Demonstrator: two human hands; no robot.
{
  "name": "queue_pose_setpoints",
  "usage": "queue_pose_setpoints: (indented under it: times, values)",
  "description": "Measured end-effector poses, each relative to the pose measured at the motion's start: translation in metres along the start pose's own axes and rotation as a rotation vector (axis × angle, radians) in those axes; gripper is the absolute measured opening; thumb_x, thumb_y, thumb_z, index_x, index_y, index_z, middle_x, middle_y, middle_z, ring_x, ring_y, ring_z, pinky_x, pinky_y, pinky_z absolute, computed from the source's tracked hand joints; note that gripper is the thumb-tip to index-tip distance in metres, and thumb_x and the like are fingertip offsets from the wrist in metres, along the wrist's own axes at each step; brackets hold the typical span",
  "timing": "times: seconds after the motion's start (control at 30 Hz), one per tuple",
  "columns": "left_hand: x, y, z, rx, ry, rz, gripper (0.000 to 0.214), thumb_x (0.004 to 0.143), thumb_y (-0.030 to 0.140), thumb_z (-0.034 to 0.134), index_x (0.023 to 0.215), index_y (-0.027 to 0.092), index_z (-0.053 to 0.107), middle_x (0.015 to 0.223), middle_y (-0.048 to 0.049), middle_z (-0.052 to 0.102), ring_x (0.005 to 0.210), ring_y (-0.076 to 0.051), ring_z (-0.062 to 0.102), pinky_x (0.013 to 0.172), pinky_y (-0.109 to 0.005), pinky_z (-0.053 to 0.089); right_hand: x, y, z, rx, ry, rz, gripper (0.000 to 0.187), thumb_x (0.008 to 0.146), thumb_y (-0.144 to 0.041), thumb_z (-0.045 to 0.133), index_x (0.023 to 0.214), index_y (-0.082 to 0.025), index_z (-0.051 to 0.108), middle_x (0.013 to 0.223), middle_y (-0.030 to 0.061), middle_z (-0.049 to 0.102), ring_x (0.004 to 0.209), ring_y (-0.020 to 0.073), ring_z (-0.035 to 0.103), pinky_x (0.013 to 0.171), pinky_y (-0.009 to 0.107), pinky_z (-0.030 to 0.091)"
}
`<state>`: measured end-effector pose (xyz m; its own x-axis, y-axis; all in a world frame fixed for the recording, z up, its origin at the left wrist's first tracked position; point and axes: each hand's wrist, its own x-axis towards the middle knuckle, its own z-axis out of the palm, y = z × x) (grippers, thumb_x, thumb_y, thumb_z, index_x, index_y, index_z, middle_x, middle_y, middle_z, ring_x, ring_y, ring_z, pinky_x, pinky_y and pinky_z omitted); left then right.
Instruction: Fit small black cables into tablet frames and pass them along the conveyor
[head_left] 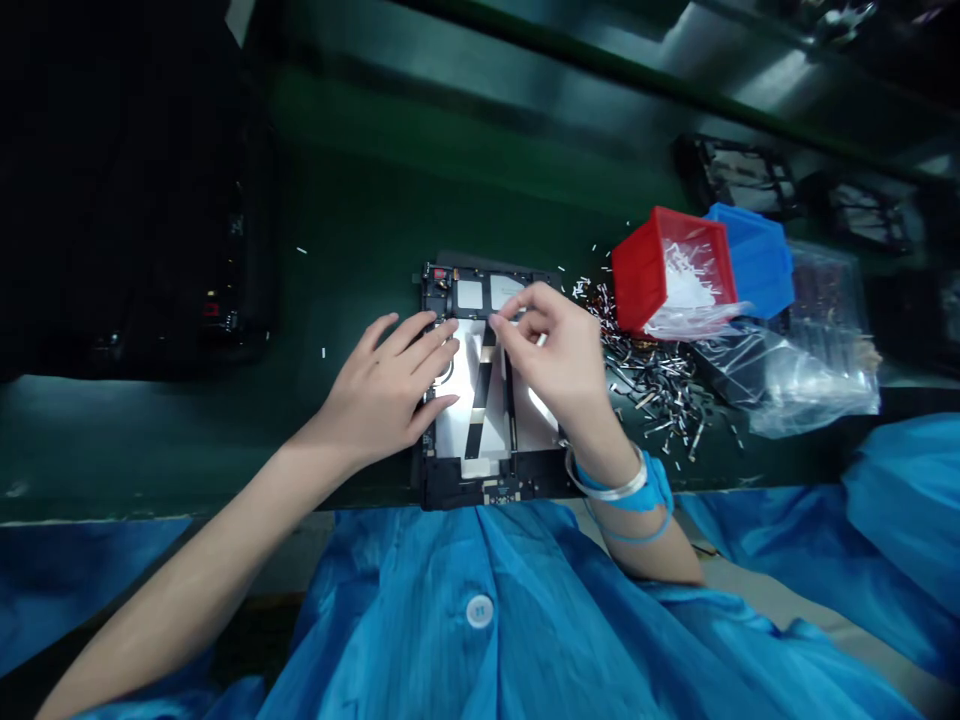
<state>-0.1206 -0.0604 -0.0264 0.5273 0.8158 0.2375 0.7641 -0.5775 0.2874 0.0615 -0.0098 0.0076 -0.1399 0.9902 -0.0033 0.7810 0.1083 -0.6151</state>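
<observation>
Dim overall, the dark mass left of the hands sinking to near-black; glare whitens the silvery panel between them. The clear bag to their right glints, and outer edges (bent by a wide lens) look soft.

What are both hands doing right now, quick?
Left hand: open, spread over the opened tablet-like device.
Right hand: curled in a pinch; can't tell whether it's closed on anything.

On my feed a dark green worktop lies in dim light; a darker rail slants along its far side. I see pale glare streaking the surface beyond the rail.
</observation>
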Motion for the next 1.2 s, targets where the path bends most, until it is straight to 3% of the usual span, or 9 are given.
queue_pose_setpoints:
  times: [0.17, 0.27, 0.37, 0.5, 0.63, 0.77, 0.83, 1.03, 1.2]
  values:
    - [-0.026, 0.018, -0.002, -0.140, 0.163, -0.245, 0.049, 0.094, 0.028, 0.045, 0.141, 0.016, 0.042, 0.141, -0.0131, 0.051, 0.131, -0.031, 0.045, 0.105, -0.052, 0.039, -0.045, 0.041, -0.029, -0.327, 0.136, 0.040, 0.019, 0.082, -0.036, 0.058, 0.088, -0.021, 0.068, 0.049, -0.0041, 0.056, 0.047, 0.0128, 0.052, 0.051, 0.024, 0.026]
    - [-0.057, 0.044, 0.007, -0.166, 0.246, -0.451, 0.052, 0.091, 0.028, 0.049, 0.142, 0.023, 0.042, 0.143, -0.0142, 0.048, 0.131, -0.035, 0.044, 0.104, -0.059, 0.038, -0.072, 0.060, -0.029, -0.412, 0.030, 0.074, 0.039, 0.085, -0.049, 0.054, 0.104, -0.019, 0.069, 0.046, -0.0017, 0.057, 0.043, 0.0157, 0.051, 0.047, 0.025, 0.022]
    - [-0.077, 0.067, 0.013, -0.361, 0.186, -0.559, 0.055, 0.087, 0.033, 0.055, 0.141, 0.032, 0.044, 0.143, -0.0097, 0.048, 0.131, -0.038, 0.043, 0.102, -0.061, 0.041, -0.088, 0.060, -0.023, -0.247, -0.129, 0.105, 0.056, 0.085, -0.052, 0.054, 0.125, -0.013, 0.061, 0.045, -0.0030, 0.056, 0.044, 0.0163, 0.052, 0.047, 0.026, 0.025]
    - [-0.072, 0.072, -0.005, -0.836, 0.257, -0.921, 0.053, 0.082, 0.037, 0.060, 0.132, 0.048, 0.050, 0.124, 0.0001, 0.065, 0.111, -0.035, 0.063, 0.087, -0.045, 0.058, -0.080, 0.050, -0.019, 0.227, -0.217, 0.149, 0.063, 0.088, -0.047, 0.052, 0.139, -0.010, 0.047, 0.048, -0.0074, 0.051, 0.050, 0.0126, 0.052, 0.052, 0.025, 0.034]
    - [-0.031, 0.051, -0.031, -1.016, 0.376, -1.128, 0.041, 0.081, 0.033, 0.066, 0.119, 0.045, 0.061, 0.103, 0.0029, 0.073, 0.109, -0.031, 0.065, 0.092, -0.038, 0.057, -0.057, 0.062, -0.033, 0.499, -0.173, 0.020, 0.048, 0.094, -0.039, 0.043, 0.132, -0.013, 0.054, 0.063, -0.0031, 0.063, 0.059, 0.0112, 0.056, 0.061, 0.025, 0.042]
    - [0.045, -0.001, -0.029, -1.065, 0.468, -0.950, 0.039, 0.083, 0.028, 0.064, 0.121, 0.031, 0.058, 0.133, -0.0010, 0.059, 0.125, -0.032, 0.052, 0.101, -0.048, 0.051, -0.047, 0.103, -0.060, 0.142, 0.242, 0.014, 0.019, 0.087, -0.025, 0.054, 0.091, -0.017, 0.071, 0.077, 0.0039, 0.069, 0.070, 0.0158, 0.060, 0.067, 0.029, 0.043]
    - [0.093, -0.039, -0.020, -1.059, 0.483, -0.897, 0.044, 0.081, 0.022, 0.064, 0.122, 0.026, 0.051, 0.136, -0.0013, 0.056, 0.123, -0.028, 0.054, 0.100, -0.048, 0.052, -0.049, 0.124, -0.071, -0.101, 0.330, 0.031, 0.011, 0.082, -0.018, 0.058, 0.079, -0.019, 0.069, 0.073, 0.0040, 0.068, 0.070, 0.0179, 0.059, 0.066, 0.030, 0.042]
    - [0.220, -0.135, 0.005, -0.985, 0.395, -0.834, 0.050, 0.077, 0.019, 0.067, 0.115, 0.021, 0.036, 0.118, 0.0117, 0.057, 0.124, -0.016, 0.049, 0.092, -0.037, 0.053, -0.051, 0.146, -0.073, -0.476, 0.240, -0.017, 0.007, 0.079, -0.016, 0.061, 0.076, -0.020, 0.066, 0.069, 0.0039, 0.064, 0.074, 0.0207, 0.057, 0.061, 0.030, 0.040]
    - [0.238, -0.147, 0.008, -0.801, 0.403, -0.843, 0.042, 0.096, 0.038, 0.048, 0.129, 0.013, 0.038, 0.143, 0.0062, 0.040, 0.133, -0.020, 0.035, 0.099, -0.045, 0.041, -0.045, 0.146, -0.074, -0.451, 0.288, -0.075, 0.018, 0.081, -0.012, 0.054, 0.067, -0.020, 0.063, 0.067, 0.0034, 0.062, 0.071, 0.0188, 0.055, 0.061, 0.030, 0.041]
